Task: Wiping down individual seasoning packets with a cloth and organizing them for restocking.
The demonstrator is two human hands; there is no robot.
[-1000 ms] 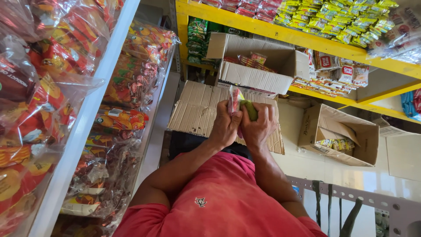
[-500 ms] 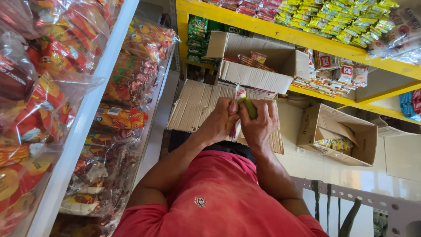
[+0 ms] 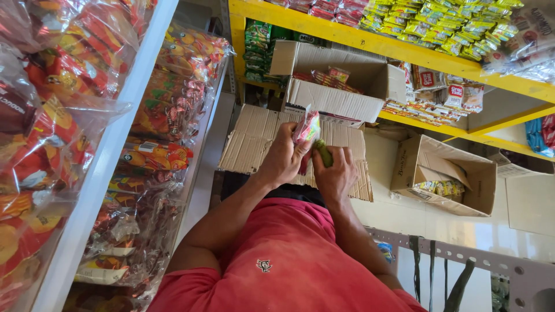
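Note:
My left hand (image 3: 282,159) grips a small pink and yellow snack packet (image 3: 307,128) that sticks up above the fingers. My right hand (image 3: 335,173) is pressed against the left one and pinches a small green item (image 3: 324,152) between thumb and fingers. Both hands are held close together in front of my red shirt (image 3: 289,260), above a flattened cardboard sheet (image 3: 254,138). What the green item is cannot be made out.
An open carton (image 3: 335,95) with a few packets stands beyond the hands under a yellow shelf (image 3: 370,43) lined with sachets. Another open carton (image 3: 445,173) lies at the right. A white shelf (image 3: 110,167) of bagged snacks runs along the left.
The hands stay together in the same place. The pink packet now stands higher above my left hand, and the green item has shifted slightly lower in my right fingers.

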